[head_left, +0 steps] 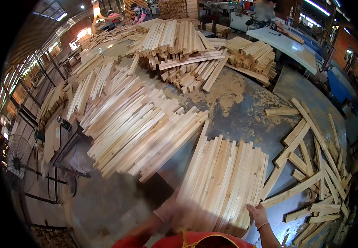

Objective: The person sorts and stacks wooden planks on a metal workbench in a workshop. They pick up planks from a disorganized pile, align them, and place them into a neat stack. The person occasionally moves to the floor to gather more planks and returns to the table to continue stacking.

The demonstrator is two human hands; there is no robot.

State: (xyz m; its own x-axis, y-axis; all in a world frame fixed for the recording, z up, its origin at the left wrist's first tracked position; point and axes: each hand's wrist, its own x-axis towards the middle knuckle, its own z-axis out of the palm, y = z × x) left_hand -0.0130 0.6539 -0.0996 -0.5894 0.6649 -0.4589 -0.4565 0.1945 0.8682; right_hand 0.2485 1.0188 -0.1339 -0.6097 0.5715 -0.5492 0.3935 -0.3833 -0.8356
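slat row [224, 182]: on metal table [245, 101], right before me | my left hand [168, 208]: at left edge, blurred, grip can't tell | my right hand [258, 215]: loosely open against right edge | why: probably bracing sides so slats stay flush | long axis: away from me, far ends leaning slightly right

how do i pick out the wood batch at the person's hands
Find the big grey table, then its near edge. Between the left hand and right hand lies the strip batch. It slants less than the bigger batch to its left.
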